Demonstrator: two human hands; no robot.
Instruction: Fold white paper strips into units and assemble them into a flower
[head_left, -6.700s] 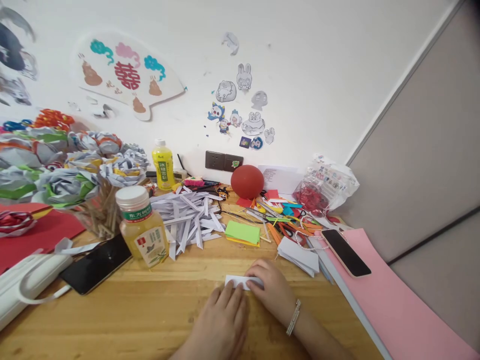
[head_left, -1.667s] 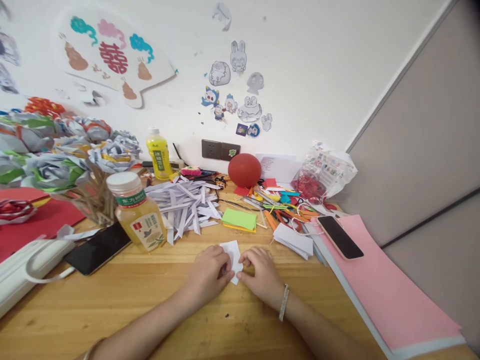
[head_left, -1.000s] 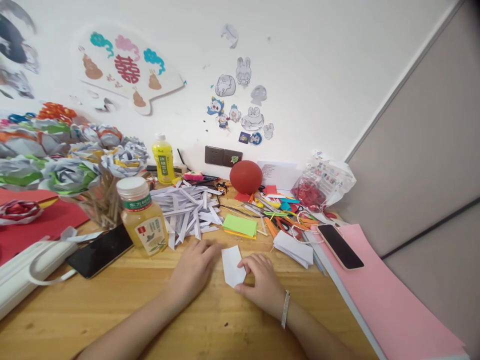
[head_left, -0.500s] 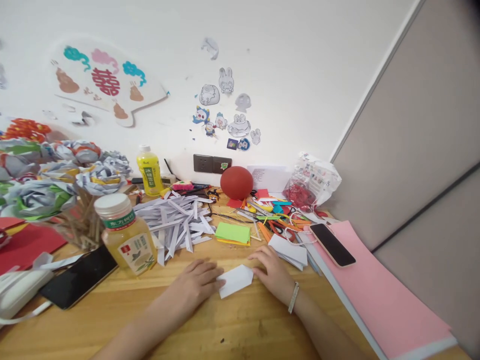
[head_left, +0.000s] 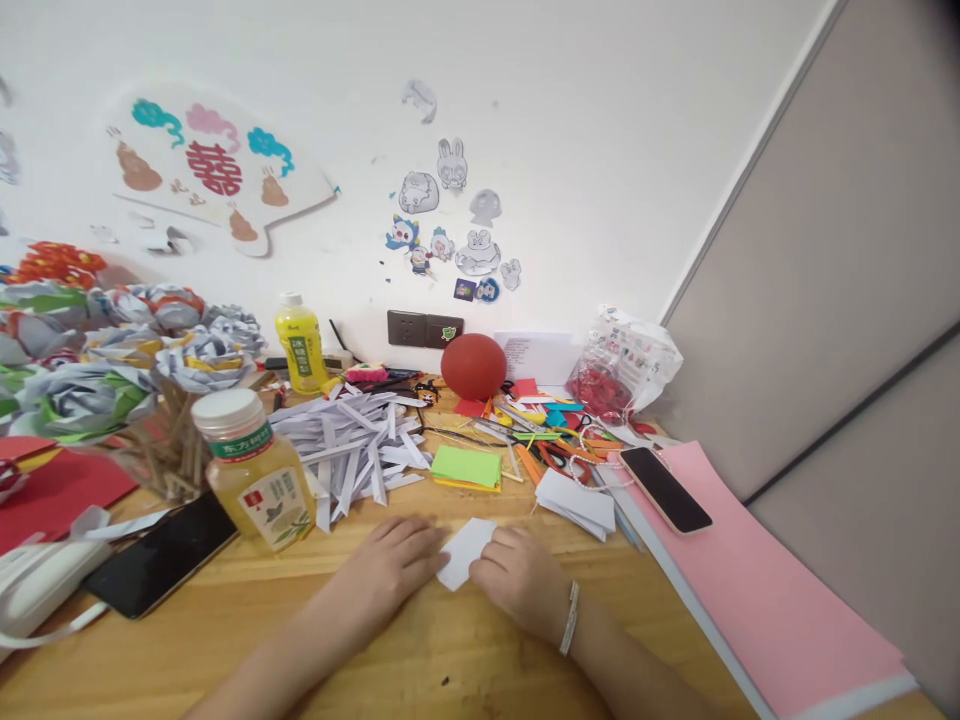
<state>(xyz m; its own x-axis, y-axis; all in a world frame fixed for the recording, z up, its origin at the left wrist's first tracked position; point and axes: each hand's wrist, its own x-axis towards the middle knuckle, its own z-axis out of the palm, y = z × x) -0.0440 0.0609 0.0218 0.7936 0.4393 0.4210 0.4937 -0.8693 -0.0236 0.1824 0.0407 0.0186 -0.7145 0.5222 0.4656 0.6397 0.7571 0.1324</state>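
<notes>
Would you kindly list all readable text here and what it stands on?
"囍": on the white wall cutout.
"冰糖雪梨", slightly blurred: on the far yellow bottle.
"东方树": on the green band of the near bottle; the rest is unclear.
Too small to read: the propped sheet, the plastic bag, the near bottle's lower label.

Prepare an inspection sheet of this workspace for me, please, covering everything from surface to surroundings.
Surface: wooden table, with one small dark speck nearest the person.
Work items: white paper piece lying on the wood; stack of white slips farther right.
Clutter: heap of paper strips, large bottle, green slips, right-side phone.
Hands: left hand and right hand on either side of the paper; right fingers curled, grip unclear.
Cables: white cable beside the left-side phone.
Surroundings: white wall with cutouts and socket panel.
</notes>
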